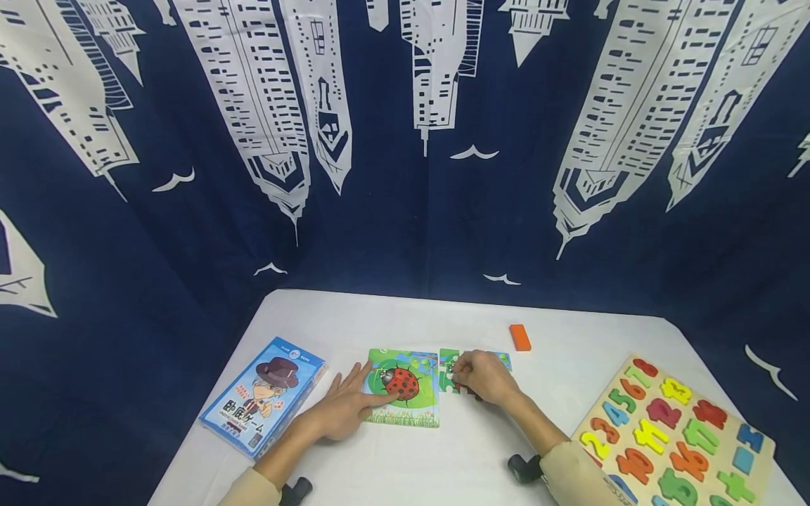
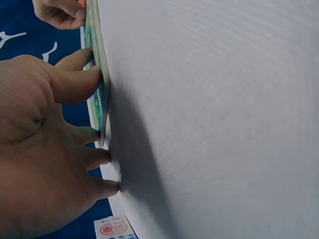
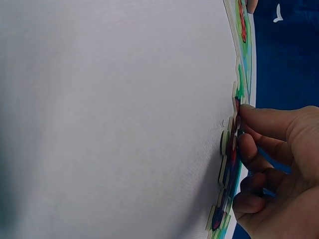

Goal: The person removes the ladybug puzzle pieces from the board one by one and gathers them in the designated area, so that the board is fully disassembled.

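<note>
A square ladybug picture board (image 1: pixel 420 414) lies on the white table. My left hand (image 1: pixel 344 410) rests at its left side with fingers spread, thumb reaching over the ladybug; in the left wrist view two fingertips (image 2: pixel 103 155) come down on the cloth past the board's corner. Directly right of the board lie jigsaw puzzle pieces (image 1: pixel 448 383) in green and blue with dark red patches. My right hand (image 1: pixel 486 376) is over them, its thumb and curled fingers pinching a puzzle piece (image 3: pixel 240 89) by the board, and it hides part of the group.
A blue card-game box (image 1: pixel 262 397) with a cartoon figure in a hat lies to the left. Behind the puzzle pieces is an orange block (image 1: pixel 520 337). At the right, a wooden board (image 1: pixel 683 422) holds colourful numbers. A dark blue printed curtain (image 1: pixel 392 232) hangs behind the table.
</note>
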Available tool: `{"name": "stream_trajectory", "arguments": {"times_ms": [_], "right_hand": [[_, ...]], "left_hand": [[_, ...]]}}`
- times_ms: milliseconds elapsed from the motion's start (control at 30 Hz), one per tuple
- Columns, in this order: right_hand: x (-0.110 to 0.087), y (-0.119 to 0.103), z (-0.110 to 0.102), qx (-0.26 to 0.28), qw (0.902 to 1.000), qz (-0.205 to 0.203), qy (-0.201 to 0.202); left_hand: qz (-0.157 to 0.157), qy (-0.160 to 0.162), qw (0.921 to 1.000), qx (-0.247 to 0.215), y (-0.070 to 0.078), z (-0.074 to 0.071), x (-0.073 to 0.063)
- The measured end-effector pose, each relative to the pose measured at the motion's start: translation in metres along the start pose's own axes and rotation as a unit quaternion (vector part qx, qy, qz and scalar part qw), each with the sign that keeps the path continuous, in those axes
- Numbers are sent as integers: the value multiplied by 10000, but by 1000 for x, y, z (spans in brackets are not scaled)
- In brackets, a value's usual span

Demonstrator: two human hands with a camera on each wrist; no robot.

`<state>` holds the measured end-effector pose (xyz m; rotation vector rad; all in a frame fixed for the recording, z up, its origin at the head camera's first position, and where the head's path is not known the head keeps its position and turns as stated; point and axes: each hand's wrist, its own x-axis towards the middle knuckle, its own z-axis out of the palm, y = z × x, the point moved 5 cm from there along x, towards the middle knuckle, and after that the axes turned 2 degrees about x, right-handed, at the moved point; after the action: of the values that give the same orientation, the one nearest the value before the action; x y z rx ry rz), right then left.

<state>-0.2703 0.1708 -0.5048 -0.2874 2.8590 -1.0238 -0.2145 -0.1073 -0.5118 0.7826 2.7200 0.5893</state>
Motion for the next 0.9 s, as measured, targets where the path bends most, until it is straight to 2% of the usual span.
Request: {"name": "stream_trajectory", "arguments": {"times_ms": [400, 533, 633, 767, 900], "right_hand": [[-1, -4, -1, 30, 10000, -6, -16], [-7, -14, 2, 140, 9991, -379, -88], [-14, -22, 8, 113, 9969, -744, -251], [-22, -31, 18, 33, 9922, -1119, -541], [-28, -36, 26, -208, 9881, -1331, -739]], "left_hand": [[105, 241, 9997, 17, 2, -4, 0], [167, 368, 9992, 33, 5, -5, 0], [395, 420, 9983, 20, 13, -5, 0], [787, 265, 9963, 238, 25, 0, -1], [933, -94, 9943, 510, 32, 7, -6]]}}
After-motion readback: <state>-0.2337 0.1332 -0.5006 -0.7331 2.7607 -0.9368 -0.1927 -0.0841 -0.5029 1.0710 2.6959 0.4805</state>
